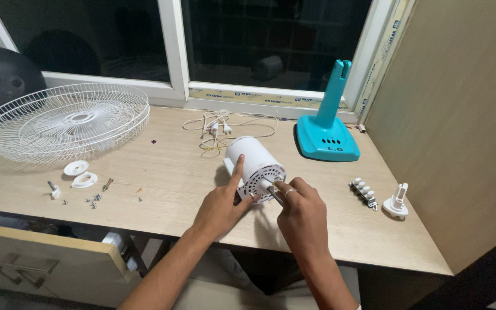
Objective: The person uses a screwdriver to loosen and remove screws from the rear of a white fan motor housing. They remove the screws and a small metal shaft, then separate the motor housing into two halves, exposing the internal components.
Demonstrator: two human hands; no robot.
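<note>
On the left lie the white fan guard (pixel 64 120) and small screws (pixel 94 199). Your left hand (pixel 220 206) steadies the white fan motor housing (pixel 254 163) at mid-desk, index finger stretched out. Your right hand (pixel 301 213) pinches its shaft (pixel 268 186). The teal stand (pixel 325 129) is right.

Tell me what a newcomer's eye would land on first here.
First, the white cylindrical fan motor housing mid-desk, the left hand steadying it with a finger on top, the right hand pinching its front shaft. Next, the bright teal plastic fan stand by the window, and the round white wire fan guard lying flat at far left.
</note>
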